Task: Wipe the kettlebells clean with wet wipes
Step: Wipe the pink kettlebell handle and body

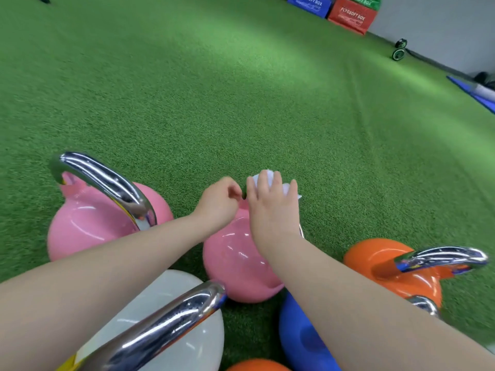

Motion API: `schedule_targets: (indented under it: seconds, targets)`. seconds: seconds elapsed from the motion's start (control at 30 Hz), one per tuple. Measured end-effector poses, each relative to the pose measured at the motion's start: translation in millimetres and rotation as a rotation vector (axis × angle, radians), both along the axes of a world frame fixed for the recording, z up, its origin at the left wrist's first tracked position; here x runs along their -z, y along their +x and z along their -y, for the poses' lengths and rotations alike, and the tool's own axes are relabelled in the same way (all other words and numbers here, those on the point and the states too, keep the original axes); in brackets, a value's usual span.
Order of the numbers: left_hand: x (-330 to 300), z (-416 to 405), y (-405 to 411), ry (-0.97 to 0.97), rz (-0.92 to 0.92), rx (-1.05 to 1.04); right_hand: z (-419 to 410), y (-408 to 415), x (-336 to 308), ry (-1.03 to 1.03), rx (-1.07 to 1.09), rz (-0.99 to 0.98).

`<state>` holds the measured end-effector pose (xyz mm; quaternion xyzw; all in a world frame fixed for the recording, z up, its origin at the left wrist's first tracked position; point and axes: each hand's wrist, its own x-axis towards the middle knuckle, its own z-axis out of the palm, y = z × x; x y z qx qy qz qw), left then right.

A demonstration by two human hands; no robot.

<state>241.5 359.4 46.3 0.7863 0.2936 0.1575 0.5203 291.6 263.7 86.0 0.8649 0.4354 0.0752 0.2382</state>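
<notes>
Large pink kettlebell [88,220] at left of frame, upright on green turf [241,103], chrome handle [107,183] arching over it. White kettlebell [171,333] at lower left, its chrome handle [160,328] slanting toward the bottom edge, partly hidden under the left forearm. Left hand [218,202] at centre, fingers curled in and pinching at the top of the small pink kettlebell [235,261]; what sits between the fingertips too hidden to tell, likely that bell's handle. Small pink kettlebell at centre, just below both hands, glossy body facing the camera, touching or nearly touching the white one. Right hand [270,207] just right of the left, fingers spread and bent over a white wipe [267,178], pressing it against the far upper side of the small pink bell; wipe edges peeking out above and right of the fingers. Blue kettlebell [302,341] at lower centre-right, largely covered by the right forearm. Sliver of an orange bell [257,365] at the bottom edge. Orange kettlebell [385,266] at right, chrome handle [442,258] toward the right edge. Blue box [308,4] and red box [351,16] at upper right beside a grey wall; small dark roller [399,49] on the turf further right; blue mat [474,92] at the right edge.
</notes>
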Motion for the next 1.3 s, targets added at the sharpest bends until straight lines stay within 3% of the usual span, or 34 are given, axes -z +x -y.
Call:
schedule_targets:
  seconds: [0.1, 0.2, 0.4, 0.63, 0.7, 0.83, 0.97, 1.1, 1.3]
  targets:
    - [-1, 6, -5, -0.265, -0.195, 0.308, 27, -5, 11, 0.034, -0.074, 0.064]
    - [-6, 20, -9, -0.295, -0.201, 0.413, 49, -15, 29, 0.278, -0.007, 0.068]
    - [-32, 50, -12, -0.357, -0.225, 0.562, 88, -48, 58, 0.439, -0.012, 0.02]
    - [-40, 49, -9, -0.782, -0.053, 0.309, 67, -39, 36, 0.481, 0.08, -0.12]
    - [-45, 45, -4, -0.825, 0.016, 0.209, 56, -29, 20, 0.495, 0.052, -0.183]
    - [-45, 44, -6, -0.679, -0.04, 0.262, 56, -11, 0, 0.455, 0.076, -0.451]
    - [-35, 55, -15, -0.443, -0.207, 0.44, 74, -22, 6, 0.626, 0.197, -0.603]
    - [-19, 61, -21, -0.2, -0.324, 0.733, 89, -45, 21, 0.99, 0.409, -0.815]
    - [-3, 64, -22, 0.091, -0.606, 0.974, 90, -50, 44, 1.023, 0.919, -0.998]
